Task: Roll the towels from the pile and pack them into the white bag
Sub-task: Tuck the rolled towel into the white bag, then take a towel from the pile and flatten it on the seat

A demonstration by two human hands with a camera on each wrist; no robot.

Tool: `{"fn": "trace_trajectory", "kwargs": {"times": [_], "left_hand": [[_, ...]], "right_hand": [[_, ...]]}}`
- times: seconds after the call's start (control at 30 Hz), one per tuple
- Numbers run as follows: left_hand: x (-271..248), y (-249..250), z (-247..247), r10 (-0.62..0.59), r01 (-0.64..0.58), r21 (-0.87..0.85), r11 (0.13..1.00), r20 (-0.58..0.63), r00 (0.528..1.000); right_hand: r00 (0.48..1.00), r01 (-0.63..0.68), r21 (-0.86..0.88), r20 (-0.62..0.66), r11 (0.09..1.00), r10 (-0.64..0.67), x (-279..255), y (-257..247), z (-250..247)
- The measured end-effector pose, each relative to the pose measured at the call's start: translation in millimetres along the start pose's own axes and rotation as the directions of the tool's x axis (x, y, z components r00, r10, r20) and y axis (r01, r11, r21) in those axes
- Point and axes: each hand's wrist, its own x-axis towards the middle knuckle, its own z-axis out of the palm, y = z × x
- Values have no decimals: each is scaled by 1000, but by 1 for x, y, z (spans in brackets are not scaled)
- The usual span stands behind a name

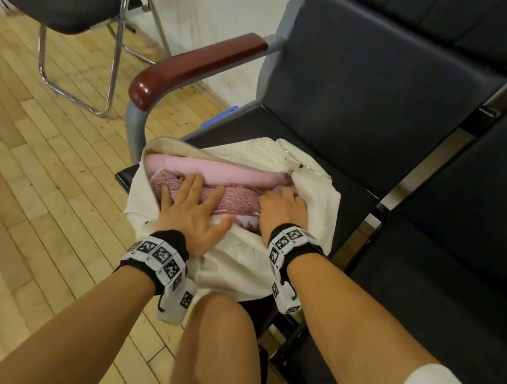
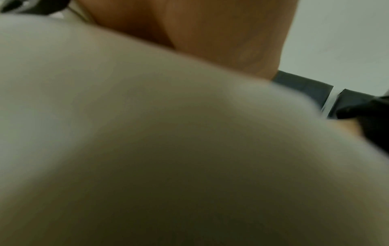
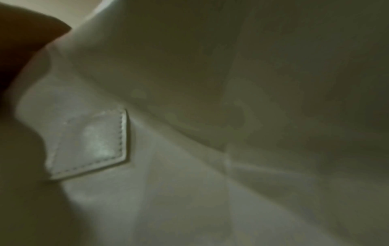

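White bag [image 1: 228, 263] sits open on the seat of a dark chair [image 1: 336, 132], mouth up, zipper parted. 2 rolled towels inside: a pale pink towel [image 1: 216, 168] along the far side, a speckled pink towel [image 1: 237, 201] nearer, lying side by side and touching.

Left hand [image 1: 191, 212]: fingers spread and straight, palm pressing down on the speckled roll and the near edge of the bag; gripping nothing. Right hand [image 1: 282, 211]: on the right end of the same roll near the zipper end, fingers bent down toward the bag; whether they hold cloth or only push, cannot tell. Both wrist views are blurred white fabric at close range; right wrist view shows a stitched patch [image 3: 92, 144] on the bag.

Handling, judged: towels soft, light, springy; rolls will loosen if released early. Best held across the middle with a flat palm, ends tucked. Bag fabric limp, so the rim needs holding open. No loose pile in view.

Beyond: wooden armrest [image 1: 198, 65], folding chair [image 1: 73, 0], wood floor [image 1: 18, 173].
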Motion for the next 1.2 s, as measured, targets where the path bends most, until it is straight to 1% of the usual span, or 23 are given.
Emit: {"fn": "trace_trajectory", "kwargs": {"times": [0.07,0.13,0.27,0.33,0.47,0.6,0.67,0.73,0.8,0.9,1.03,1.2], "left_hand": [[2,4,-2,-11,10,18,1000,62,998],[3,7,-6,-27,25,29,999,92,995],[-6,9,-9,-45,39,44,998,128,991],[-17,8,-11,-54,50,44,998,103,993],[-42,25,-18,-14,13,52,999,12,1000],[-61,52,-28,36,-35,6,999,-38,999],[-65,68,-37,78,-77,12,997,-79,994],[-69,85,-47,127,-123,37,992,-119,985],[-72,109,-54,181,-173,67,983,-144,973],[-76,152,-60,264,-257,65,964,-169,949],[-88,224,-57,440,-427,106,898,-205,875],[-109,309,-42,584,-577,95,811,-182,791]], "right_hand": [[999,-4,-41,51,999,6,-9,0,2],[996,2,-57,89,998,3,-18,0,3],[995,44,-7,92,999,-44,-42,4,-6],[994,66,36,87,997,-69,-56,8,-17],[993,122,106,-14,987,-121,-92,20,-44],[979,183,62,-104,981,-176,-128,41,-70],[981,179,19,-83,984,-177,-149,59,-79],[983,169,-61,-62,984,-172,-170,81,-86],[988,131,-107,-70,986,-139,-194,105,-92],[997,43,-114,-64,993,-50,-227,139,-100],[995,-83,-113,-72,990,75,-273,185,-102],[967,-250,-51,-57,967,247,-330,237,-90]]}}
